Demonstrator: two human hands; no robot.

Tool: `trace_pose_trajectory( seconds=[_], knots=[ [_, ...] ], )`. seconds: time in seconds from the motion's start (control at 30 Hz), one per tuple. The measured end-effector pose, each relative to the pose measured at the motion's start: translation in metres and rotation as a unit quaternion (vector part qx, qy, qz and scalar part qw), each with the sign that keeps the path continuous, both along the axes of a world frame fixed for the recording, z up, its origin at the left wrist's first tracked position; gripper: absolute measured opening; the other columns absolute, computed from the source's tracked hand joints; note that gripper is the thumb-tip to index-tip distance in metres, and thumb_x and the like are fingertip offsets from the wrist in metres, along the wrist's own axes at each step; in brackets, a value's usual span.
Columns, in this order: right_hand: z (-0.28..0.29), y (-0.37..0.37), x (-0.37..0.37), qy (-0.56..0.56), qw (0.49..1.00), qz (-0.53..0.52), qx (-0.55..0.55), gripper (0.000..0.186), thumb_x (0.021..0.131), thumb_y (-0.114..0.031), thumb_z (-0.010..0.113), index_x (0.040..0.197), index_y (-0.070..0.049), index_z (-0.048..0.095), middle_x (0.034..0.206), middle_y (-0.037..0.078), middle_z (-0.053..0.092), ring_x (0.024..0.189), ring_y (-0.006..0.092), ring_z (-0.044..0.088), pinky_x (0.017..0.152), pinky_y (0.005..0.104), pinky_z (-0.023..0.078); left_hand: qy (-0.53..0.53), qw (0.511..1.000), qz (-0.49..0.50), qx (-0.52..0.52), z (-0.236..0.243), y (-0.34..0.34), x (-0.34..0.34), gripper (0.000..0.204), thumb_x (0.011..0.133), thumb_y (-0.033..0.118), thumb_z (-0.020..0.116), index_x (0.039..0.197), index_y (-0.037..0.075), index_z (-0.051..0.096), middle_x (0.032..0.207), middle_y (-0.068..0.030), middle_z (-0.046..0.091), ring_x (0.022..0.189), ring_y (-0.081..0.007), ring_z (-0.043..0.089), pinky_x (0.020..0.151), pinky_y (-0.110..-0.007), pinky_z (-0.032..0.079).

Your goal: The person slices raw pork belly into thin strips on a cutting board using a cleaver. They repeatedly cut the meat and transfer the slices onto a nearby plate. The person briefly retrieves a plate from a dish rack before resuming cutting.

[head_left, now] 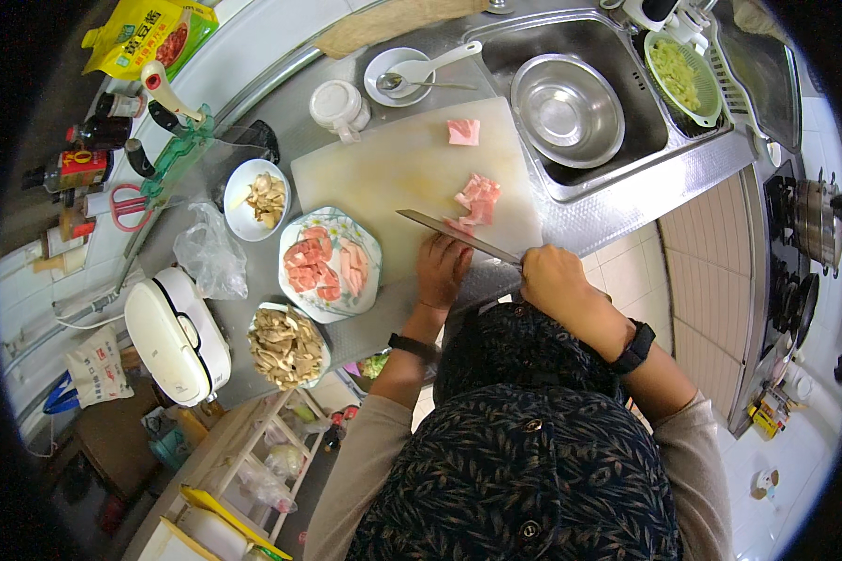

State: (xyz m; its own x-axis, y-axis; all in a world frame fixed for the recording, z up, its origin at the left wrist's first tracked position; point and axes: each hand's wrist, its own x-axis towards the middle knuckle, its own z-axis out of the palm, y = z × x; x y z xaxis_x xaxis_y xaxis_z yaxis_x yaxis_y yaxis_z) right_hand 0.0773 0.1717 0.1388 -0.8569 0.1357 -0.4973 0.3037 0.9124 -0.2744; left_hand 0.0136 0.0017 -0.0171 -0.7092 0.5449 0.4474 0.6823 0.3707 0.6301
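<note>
A knife (440, 227) is in my right hand (554, 280), its fingers wrapped round the handle. The blade points left across the near part of the white cutting board (374, 168), crossing the near end of some sliced raw meat (478, 194). My left hand (442, 269) has its fingers curled close under the blade, holding the meat's near end; the blade partly hides their contact. Farther back on the board lies a separate pink piece of meat (463, 132). Left of the board, a flowered plate (370, 251) carries more cut raw meat (311, 264).
A bowl of mushroom pieces (265, 199) and a plate of mushrooms (287, 344) stand on the left, by a white appliance (170, 327). A lidded jar (338, 105) and a bowl with spoons (372, 75) are behind. A metal basin (571, 110) sits in the sink (496, 58).
</note>
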Motion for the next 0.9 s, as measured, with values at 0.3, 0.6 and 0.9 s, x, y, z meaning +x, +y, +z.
trace_pose_trajectory(
  seconds=[0.3,0.6,0.9],
  knots=[
    [-0.036,-0.017,-0.035,-0.071,0.997,0.024,0.014,0.011,0.072,-0.014,0.061,0.078,-0.006,0.066,0.078,0.014,0.066,0.074,0.0275,0.067,0.064,0.0376,0.055,-0.016,1.0,0.015,-0.011,-0.001,-0.001,0.003,0.023,0.074,0.009,0.069,0.096,0.009,0.061,0.106,-0.0075,0.058,0.099,-0.0296,0.053,0.086,-0.04,0.043],
    [-0.065,-0.012,-0.047,0.03,0.999,-0.037,-0.003,0.017,0.073,-0.021,0.061,0.072,-0.004,0.065,0.075,0.017,0.065,0.07,0.0322,0.066,0.064,0.0404,0.054,-0.037,0.999,0.011,-0.001,0.002,0.001,0.006,0.022,0.075,0.009,0.067,0.097,0.009,0.061,0.102,-0.0063,0.059,0.1,-0.0282,0.053,0.088,-0.039,0.042],
    [-0.033,0.011,-0.016,0.084,0.991,-0.067,-0.075,0.016,0.077,-0.018,0.06,0.073,-0.004,0.066,0.066,0.022,0.06,0.064,0.0398,0.06,0.06,0.0465,0.048,-0.018,1.0,0.019,0.008,0.005,0.004,0.006,0.02,0.077,0.012,0.066,0.096,0.007,0.062,0.102,-0.0081,0.058,0.1,-0.0291,0.053,0.088,-0.04,0.042]
  ],
)
